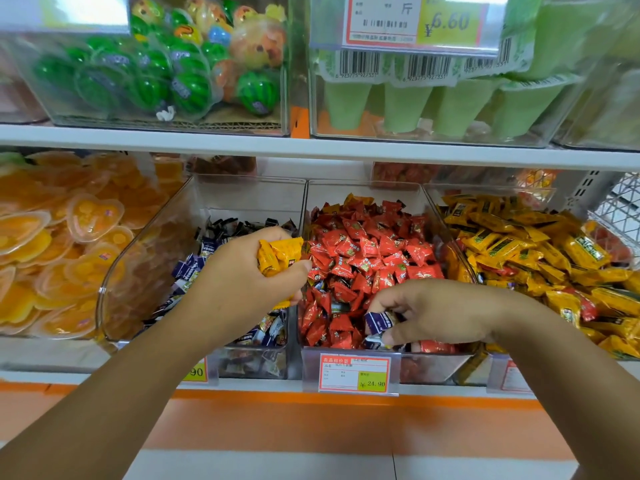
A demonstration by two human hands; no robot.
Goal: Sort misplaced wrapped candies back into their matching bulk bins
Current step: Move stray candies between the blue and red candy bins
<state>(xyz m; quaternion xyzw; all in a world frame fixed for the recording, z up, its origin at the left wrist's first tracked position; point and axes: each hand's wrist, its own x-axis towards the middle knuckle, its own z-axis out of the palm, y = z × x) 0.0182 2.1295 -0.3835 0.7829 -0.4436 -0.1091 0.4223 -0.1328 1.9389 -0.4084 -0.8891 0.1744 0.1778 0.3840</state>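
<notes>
- Two hands work at once, apart from each other, over the lower row of bins.
- The left hand [242, 278] is clamped round a bunch of yellow candies [277, 258], held above the wall between the dark-wrapper bin [249, 192] and the red bin [443, 367].
- The right hand [433, 313] pinches a purple candy [379, 322] between thumb and fingers, low at the front of the red bin, among the red candies [363, 251].
- Step in hand, as judged: strays are being picked out of the red bin; neither load is returned yet.
- Next move, as judged: the purple candy belongs in the dark-wrapper bin, under and beyond the left hand. The yellow bunch belongs in the yellow bin [485, 188], to the right of the right hand.
- These two paths cross, so move one hand at a time.
- Edges: clear bin walls rise between neighbouring bins; lift each load over them.
- The upper shelf [311, 147] overhangs both hands and limits lift.
- Open room lies toward the person, behind both wrists.
</notes>
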